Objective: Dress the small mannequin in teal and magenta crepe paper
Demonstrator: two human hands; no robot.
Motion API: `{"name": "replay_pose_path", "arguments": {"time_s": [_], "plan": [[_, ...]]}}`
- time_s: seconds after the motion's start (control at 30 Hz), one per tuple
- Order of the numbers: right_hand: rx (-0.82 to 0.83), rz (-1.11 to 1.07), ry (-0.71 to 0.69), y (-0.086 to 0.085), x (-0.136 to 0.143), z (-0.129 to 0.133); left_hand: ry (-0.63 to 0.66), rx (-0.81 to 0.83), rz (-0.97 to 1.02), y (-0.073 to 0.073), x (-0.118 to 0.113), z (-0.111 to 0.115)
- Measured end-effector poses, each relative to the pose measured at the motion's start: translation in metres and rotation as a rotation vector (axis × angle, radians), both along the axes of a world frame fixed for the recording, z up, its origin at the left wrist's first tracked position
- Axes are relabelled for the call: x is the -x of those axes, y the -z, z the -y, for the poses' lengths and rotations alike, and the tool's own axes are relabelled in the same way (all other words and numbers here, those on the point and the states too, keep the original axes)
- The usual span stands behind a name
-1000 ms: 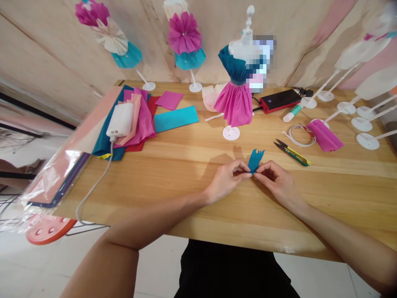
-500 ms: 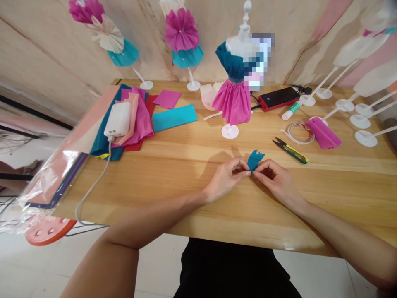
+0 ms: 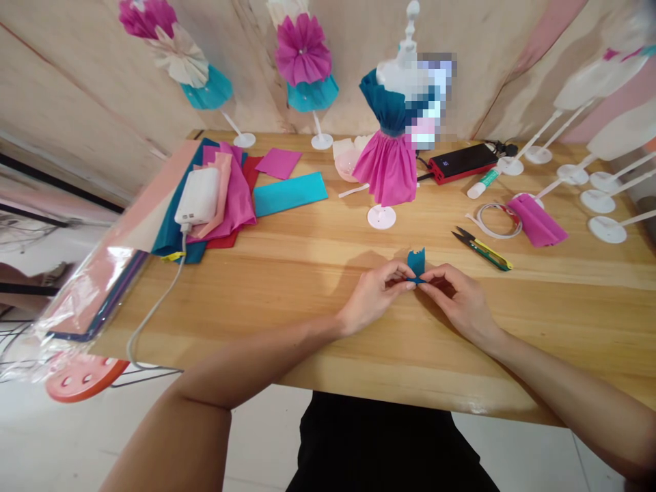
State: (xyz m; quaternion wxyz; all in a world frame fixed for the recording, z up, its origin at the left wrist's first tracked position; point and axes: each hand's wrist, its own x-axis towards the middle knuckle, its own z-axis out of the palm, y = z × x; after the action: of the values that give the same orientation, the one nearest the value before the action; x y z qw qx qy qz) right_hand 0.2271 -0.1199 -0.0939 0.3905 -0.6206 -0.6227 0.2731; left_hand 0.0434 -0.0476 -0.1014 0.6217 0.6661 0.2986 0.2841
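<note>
A small piece of teal crepe paper with a ragged upper edge stands up between my hands, just above the table. My left hand pinches its lower left side between thumb and fingertips. Opposite it, my right hand pinches the lower right side, so both sets of fingertips nearly meet. Part of the paper's lower end is hidden by the fingers. Beyond my hands is a small white dress form on a round base, wearing a teal top and a magenta pleated skirt.
Thread snips lie right of my hands, near a coiled white strip, a magenta roll and a glue stick. A black-and-red power bank sits behind. At left, a white power bank rests on folded crepe paper.
The teal paper's upper part has turned more upright and looks narrower, with its lower end now folded or twisted at the fingertips. Both hands stay in nearly the same place.
</note>
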Motion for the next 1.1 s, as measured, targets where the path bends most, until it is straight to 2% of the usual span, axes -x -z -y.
{"name": "replay_pose_path", "arguments": {"time_s": [0.7, 1.1], "plan": [[-0.060, 0.021, -0.022, -0.0059, 0.0019, 0.0001, -0.003, 0.013, 0.007, -0.0007, -0.0014, -0.0010], [0.003, 0.006, -0.008, -0.0016, 0.0005, 0.0002, 0.005, 0.028, 0.032, -0.0009, -0.0004, -0.0013]]}}
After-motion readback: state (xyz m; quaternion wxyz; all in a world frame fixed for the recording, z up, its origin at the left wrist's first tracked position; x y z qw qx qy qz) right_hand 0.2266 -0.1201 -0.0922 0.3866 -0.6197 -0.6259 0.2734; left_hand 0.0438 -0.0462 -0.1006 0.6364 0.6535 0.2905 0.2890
